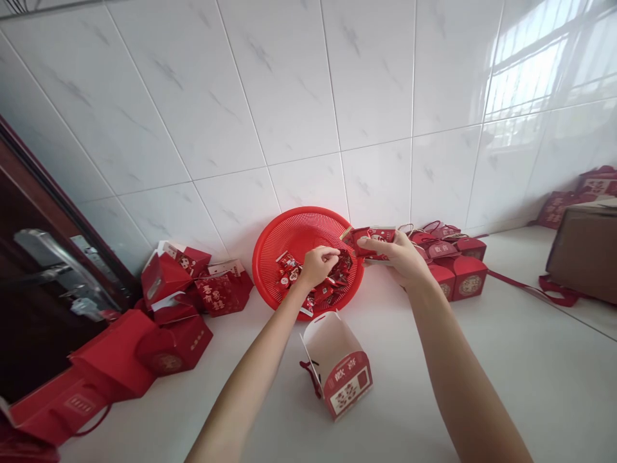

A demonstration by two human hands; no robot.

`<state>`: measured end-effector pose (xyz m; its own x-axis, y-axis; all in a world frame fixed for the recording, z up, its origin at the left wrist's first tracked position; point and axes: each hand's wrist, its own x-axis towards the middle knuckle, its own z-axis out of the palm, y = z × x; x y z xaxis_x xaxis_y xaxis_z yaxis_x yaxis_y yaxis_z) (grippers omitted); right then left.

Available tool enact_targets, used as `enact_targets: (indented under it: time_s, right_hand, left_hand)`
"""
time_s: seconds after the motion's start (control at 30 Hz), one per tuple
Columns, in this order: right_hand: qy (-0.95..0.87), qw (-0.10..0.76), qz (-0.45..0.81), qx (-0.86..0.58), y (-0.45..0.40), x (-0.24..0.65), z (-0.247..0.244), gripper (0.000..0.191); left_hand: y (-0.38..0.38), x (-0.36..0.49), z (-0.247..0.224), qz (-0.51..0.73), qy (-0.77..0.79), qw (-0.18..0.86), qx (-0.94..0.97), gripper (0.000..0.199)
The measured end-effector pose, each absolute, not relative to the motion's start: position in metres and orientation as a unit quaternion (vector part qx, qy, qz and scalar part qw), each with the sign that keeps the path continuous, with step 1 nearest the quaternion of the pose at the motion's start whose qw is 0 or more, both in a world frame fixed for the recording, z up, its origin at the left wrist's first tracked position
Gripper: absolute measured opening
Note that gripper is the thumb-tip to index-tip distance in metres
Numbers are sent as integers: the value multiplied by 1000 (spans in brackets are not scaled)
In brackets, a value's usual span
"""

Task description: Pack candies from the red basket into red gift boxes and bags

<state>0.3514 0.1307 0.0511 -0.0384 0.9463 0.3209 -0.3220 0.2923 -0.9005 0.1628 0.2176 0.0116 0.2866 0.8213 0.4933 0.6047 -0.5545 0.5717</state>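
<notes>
My left hand (319, 265) is over the red plastic basket (263, 270), its fingers pinched together. Whether anything is between those fingertips I cannot make out. Red-wrapped candies (289, 270) lie in a heap at the bottom of the basket, under and around that hand. At the basket's right rim, my right hand (402, 256) grips a small red printed box (376, 239), thumb on top, one end pointing toward the basket. In front of the basket stands a red gift box (348, 379) with its top open, showing a white inside and a dark red ribbon at its left side.
Red gift boxes and bags (173, 334) are piled on the left beside a dark door (43, 321) with a metal handle. More red boxes (463, 276) with cords stand at right. A brown cardboard box (585, 251) sits far right. A white tiled wall (299, 96) rises behind.
</notes>
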Motion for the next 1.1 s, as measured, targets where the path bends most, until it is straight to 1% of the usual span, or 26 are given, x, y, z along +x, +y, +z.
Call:
enact_targets:
  time_s: [0.03,0.1,0.23,0.43,0.73,0.9,1.1]
  right_hand:
    - [-508,624,511,-303,131,352,51,24]
    - [-508,624,512,-301,132,352,50,24]
    - [-521,621,501,-304,132,353,50,25]
    - [-519,629,497,-297,133,356,51,26]
    - [-516,636,490,-298,135,356,49,25]
    - [-516,638,488,-298,137,358,47,26]
    - [-525,636,477,-303,138,358,48,27]
  left_hand:
    - [227,165,6,329,473,100,811,25]
    - [242,170,-3,263,494,69,826,25]
    - [258,176,-13,219,529,48,819,12]
    - [266,168,-10,244,557,31,794,21]
    - [268,155,-7,297,555,26,777,19]
    - [269,150,-7,294,580,14,759,19]
    - [265,150,-6,275,586,-26,761,28]
